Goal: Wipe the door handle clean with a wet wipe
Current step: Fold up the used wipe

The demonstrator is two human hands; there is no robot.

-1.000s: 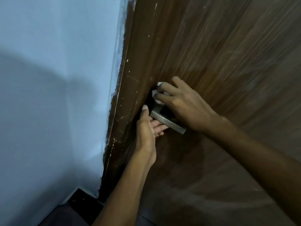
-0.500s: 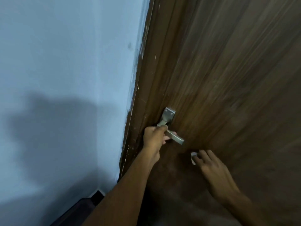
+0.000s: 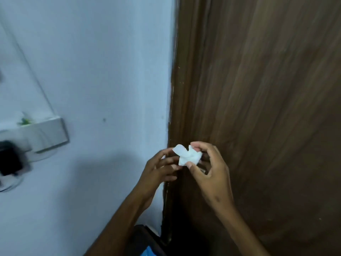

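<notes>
Both my hands have come off the door handle since a moment ago, and the wet wipe (image 3: 188, 156) now sits between them at chest height, in front of the door (image 3: 267, 108) edge. My right hand (image 3: 212, 172) pinches the wipe, thumb at its 6 o'clock corner and fingertip at 12; my left hand (image 3: 158, 169) is spread, fingers just touching its 9 o'clock flap. I judge I am refolding: turn a fresh face outward and keep it compact. Crumpled, the wipe's long axis runs roughly 10 to 4 o'clock. My hands hide the handle almost entirely.
</notes>
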